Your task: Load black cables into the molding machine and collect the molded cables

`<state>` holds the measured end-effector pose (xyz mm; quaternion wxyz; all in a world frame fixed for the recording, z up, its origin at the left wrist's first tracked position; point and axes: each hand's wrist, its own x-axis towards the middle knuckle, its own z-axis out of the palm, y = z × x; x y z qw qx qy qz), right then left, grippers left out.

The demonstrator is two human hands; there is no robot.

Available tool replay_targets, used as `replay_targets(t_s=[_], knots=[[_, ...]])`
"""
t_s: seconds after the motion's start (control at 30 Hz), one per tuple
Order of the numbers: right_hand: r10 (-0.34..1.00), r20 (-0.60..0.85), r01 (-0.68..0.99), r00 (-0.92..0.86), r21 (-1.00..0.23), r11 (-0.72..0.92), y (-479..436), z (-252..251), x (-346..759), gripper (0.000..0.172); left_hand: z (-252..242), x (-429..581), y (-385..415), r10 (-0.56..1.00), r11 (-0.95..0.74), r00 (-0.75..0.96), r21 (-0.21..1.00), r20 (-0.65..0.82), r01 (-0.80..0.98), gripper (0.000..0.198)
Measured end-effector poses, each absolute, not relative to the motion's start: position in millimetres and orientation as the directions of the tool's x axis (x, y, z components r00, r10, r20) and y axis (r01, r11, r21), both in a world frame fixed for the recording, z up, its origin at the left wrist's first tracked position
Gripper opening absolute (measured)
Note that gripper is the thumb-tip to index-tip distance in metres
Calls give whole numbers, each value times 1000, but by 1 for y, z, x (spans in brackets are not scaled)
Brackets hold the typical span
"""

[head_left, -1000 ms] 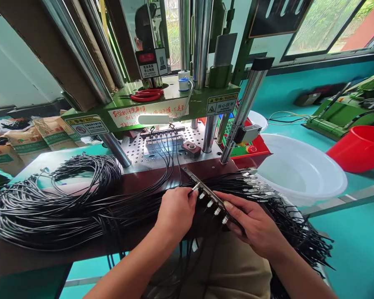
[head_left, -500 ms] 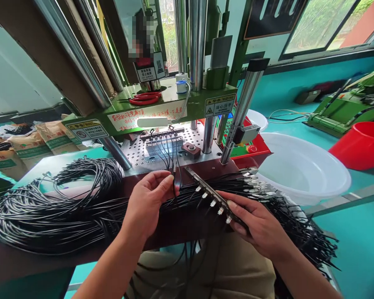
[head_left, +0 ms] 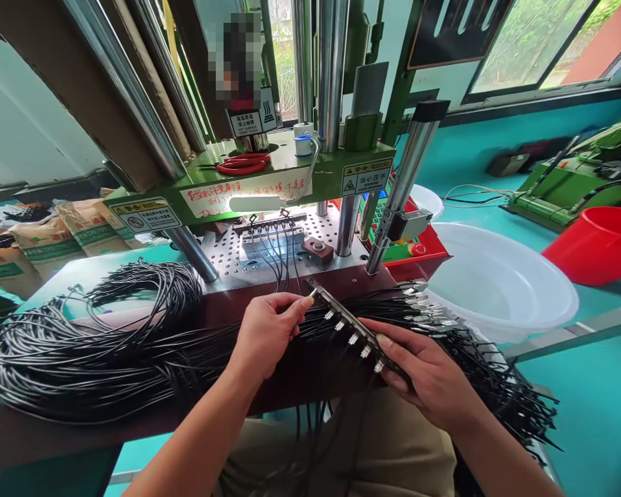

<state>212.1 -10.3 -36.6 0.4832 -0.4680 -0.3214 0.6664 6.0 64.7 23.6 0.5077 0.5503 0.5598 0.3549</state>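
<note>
My right hand (head_left: 419, 366) grips the near end of a long dark metal bar (head_left: 341, 312), which slants up to the left. Several silvery connectors (head_left: 352, 339) stick out along the bar's lower left side. Between thumb and fingers, my left hand (head_left: 274, 328) pinches a cable with a small metal end (head_left: 314, 293), which is at the bar's far end; whether it sits in the bar I cannot tell. Behind the hands, a lit metal mould block (head_left: 269, 245) lies on the press bed, with several thin black cables (head_left: 277, 266) running from it toward me.
A big bundle of black cables (head_left: 83, 359) covers the bench at left, and cables with metal ends (head_left: 424, 310) lie at right. Green press plate (head_left: 269, 176) hangs above the bed, with red-handled pliers (head_left: 243, 164) on top. A white tub (head_left: 501, 276) stands at right.
My left hand has moved right, bringing the cable's metal end from beside the bar to its far end. The right hand and bar have stayed nearly still.
</note>
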Motion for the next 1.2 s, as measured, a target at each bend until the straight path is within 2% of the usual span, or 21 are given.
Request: replay_targets(t_s=[0.13,0.27,0.43,0.7,1.2], knots=[[949,-298,-337,-105,-887,-316,-11,-37,213,40,18,9,67,996,-27,83,796,-29,604,23],[949,-297,-326,-109,-891,-316,-10,-35,212,38,16,14,63,988,-155,107,673,112,723,12],[948,-305,-306,-85,-898,-317,-11,-33,212,39,16,18,61,976,-214,138,621,169,754,9],[943,-317,-307,-99,-892,-332,-12,-30,211,45,14,20,62,978,-203,139,585,154,785,11],[943,-320,-247,-93,-910,-333,-11,-29,211,46,12,23,62,964,-262,189,537,189,802,12]])
